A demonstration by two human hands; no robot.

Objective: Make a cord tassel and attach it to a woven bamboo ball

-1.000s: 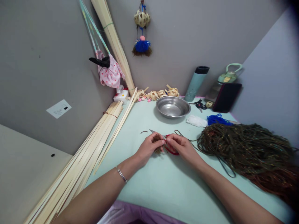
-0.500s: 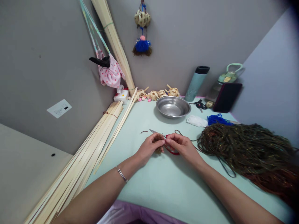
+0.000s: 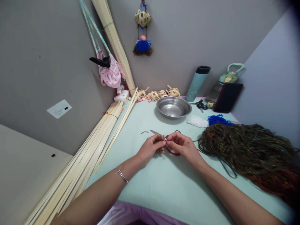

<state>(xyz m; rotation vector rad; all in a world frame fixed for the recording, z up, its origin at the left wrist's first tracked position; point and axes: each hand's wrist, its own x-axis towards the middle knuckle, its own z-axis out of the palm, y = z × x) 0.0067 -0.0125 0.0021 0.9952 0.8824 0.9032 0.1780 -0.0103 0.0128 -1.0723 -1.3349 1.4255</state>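
Observation:
Near the middle of the pale green table, my left hand (image 3: 150, 149) is closed around a small brown yarn tassel (image 3: 159, 138), its frayed strands showing above the thumb. My right hand (image 3: 181, 144) pinches at the tassel's right side, fingertips close to the left thumb. Whatever thin strand lies between those fingertips is too small to make out. Scissors with red handles (image 3: 172, 152) lie on the table beneath the hands, blade pointing to the far left. A short piece of brown cord (image 3: 144, 132) rests left of the blade tip.
A large heap of dark yarn (image 3: 243, 153) covers the right side. Behind the hands stands a metal bowl (image 3: 174, 107), with white yarn (image 3: 197, 121) and blue yarn (image 3: 219, 120) to its right. Bamboo strips (image 3: 93, 143) run along the left edge. A phone (image 3: 228, 98) leans against a bottle.
The right hand's fingers have shifted slightly at the tassel. The left hand stays nearly in place, still holding it. Nothing else has visibly moved.

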